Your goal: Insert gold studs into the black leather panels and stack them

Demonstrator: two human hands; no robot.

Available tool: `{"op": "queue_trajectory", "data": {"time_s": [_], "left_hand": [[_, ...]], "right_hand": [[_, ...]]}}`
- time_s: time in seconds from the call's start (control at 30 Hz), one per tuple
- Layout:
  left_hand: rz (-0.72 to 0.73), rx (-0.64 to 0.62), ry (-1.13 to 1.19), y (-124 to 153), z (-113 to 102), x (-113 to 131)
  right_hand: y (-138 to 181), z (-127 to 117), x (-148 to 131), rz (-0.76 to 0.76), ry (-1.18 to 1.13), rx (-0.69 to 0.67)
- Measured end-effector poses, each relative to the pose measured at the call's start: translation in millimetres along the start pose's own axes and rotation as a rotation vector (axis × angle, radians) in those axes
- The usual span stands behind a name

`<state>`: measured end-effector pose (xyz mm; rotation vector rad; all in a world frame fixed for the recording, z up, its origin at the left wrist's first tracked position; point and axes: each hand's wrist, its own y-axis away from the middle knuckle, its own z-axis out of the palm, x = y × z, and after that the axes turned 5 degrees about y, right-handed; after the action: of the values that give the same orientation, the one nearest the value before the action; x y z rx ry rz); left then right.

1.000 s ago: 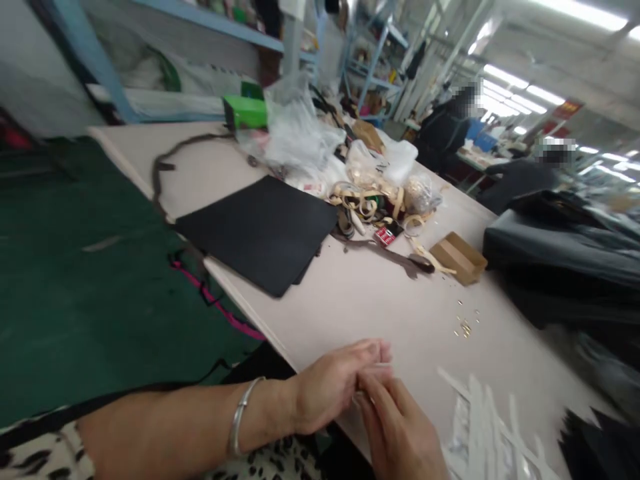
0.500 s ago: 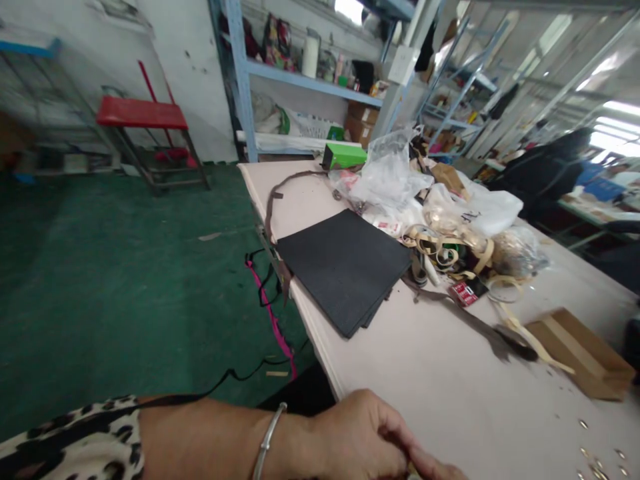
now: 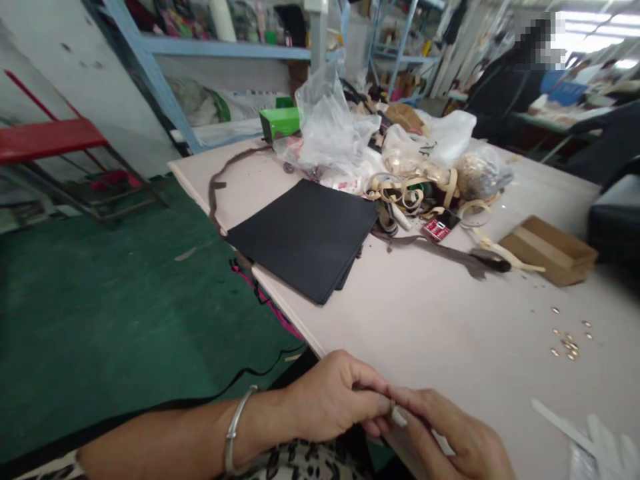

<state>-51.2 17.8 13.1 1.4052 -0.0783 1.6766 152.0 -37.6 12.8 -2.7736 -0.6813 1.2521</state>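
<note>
Near the front edge of the table (image 3: 400,333), my left hand (image 3: 335,397), with a silver bangle at its wrist, is closed in a pinch. My right hand (image 3: 455,433) meets it fingertip to fingertip. Between the fingers of both hands a small pale piece (image 3: 399,417) pokes out; most of it is covered and its kind does not show. Beyond the hands lies a stack of black sheets (image 3: 305,240). Small gold-coloured metal pieces (image 3: 570,347) are scattered to the right. A pale glove (image 3: 607,440) lies close to the lower right corner.
Clear plastic bags (image 3: 327,133), beige strap coils (image 3: 410,193) and a green box (image 3: 280,123) crowd the table's far side. An open cardboard box (image 3: 550,250) stands at right. A red stool (image 3: 55,137) is on the floor at left. A person in dark clothing (image 3: 505,87) is further back.
The view has swung right and down, so the table stuff sits further left and higher. My right hand now shows in full beside the left, with the pale piece between them.
</note>
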Motion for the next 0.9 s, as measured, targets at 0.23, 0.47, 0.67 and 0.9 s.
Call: {"op": "queue_trajectory", "data": {"time_s": [0.23,0.47,0.67,0.9], "left_hand": [[0.036,0.004,0.008,-4.7,10.9,-1.7],[0.029,-0.041,-0.044,-4.9,10.6,-1.9],[0.047,-0.008,-0.013,-3.3,7.4,-7.1],[0.084,-0.051,-0.004,1.6,0.1,-3.3]], "right_hand": [[5.6,-1.7,-19.3,0.109,0.011,0.146],[9.7,-1.9,-23.8,0.205,-0.061,0.157],[4.0,1.3,-27.2,0.163,-0.007,0.166],[-6.6,-1.5,-32.5,0.053,0.032,0.144]]}}
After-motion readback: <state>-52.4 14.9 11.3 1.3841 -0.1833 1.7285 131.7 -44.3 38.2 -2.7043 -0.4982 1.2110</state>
